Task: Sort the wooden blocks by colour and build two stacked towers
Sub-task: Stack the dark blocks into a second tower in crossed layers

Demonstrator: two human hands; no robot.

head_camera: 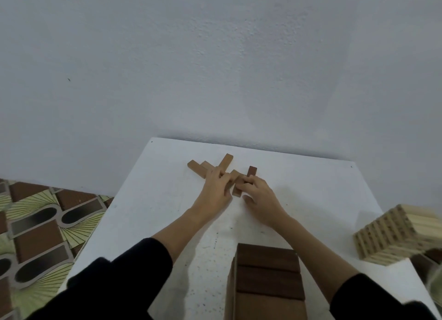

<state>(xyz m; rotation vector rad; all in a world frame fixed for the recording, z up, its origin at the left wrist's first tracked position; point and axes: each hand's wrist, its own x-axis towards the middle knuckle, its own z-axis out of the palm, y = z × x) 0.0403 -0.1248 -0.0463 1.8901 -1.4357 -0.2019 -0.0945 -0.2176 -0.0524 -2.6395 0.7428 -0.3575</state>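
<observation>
A handful of loose brown wooden blocks (223,170) lies in a crisscross heap near the far edge of the white desk (148,200). Among them, one darker block (251,170) lies at the right of the heap and a lighter block (226,161) angles up toward the wall. Near the front edge stands a tower of dark brown blocks (267,279), its top layer laid side by side. At the right edge stands a tower of pale wood blocks (394,233), appearing tilted in the wide-angle view.
</observation>
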